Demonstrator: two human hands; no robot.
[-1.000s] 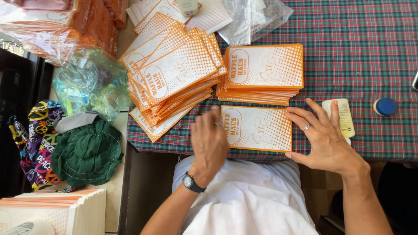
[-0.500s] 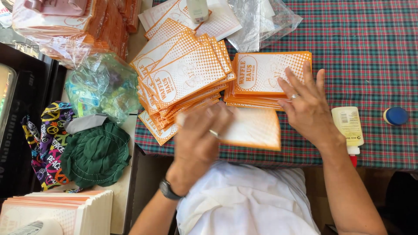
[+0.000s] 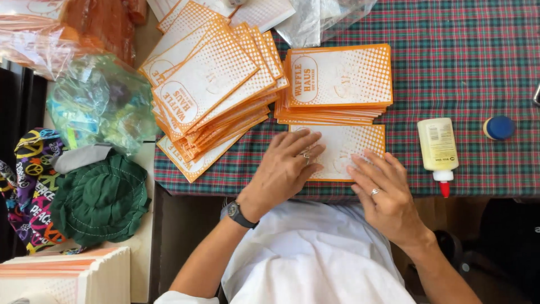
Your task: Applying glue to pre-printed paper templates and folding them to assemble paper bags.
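Note:
A single orange-and-white paper bag (image 3: 343, 147) lies flat at the near edge of the plaid tablecloth (image 3: 472, 67). My left hand (image 3: 287, 166), with a ring and a black wristwatch, presses flat on its left part. My right hand (image 3: 385, 194), also ringed, lies flat on its lower right part, fingers spread. Just beyond sits a neat stack of the same bags (image 3: 340, 81). A fanned, messier pile of bags (image 3: 211, 90) spreads to the left. Neither hand grips anything.
A white glue bottle with a red tip (image 3: 437, 149) lies to the right, a blue cap (image 3: 498, 127) beyond it. Clear plastic bags (image 3: 98, 101) and a green hat (image 3: 98, 200) sit on the left. More bags (image 3: 67, 276) stand at the lower left.
Both hands have come down flat onto the single bag. The right hand has drawn back from the neat stack to the bag's lower right; the view has shifted slightly.

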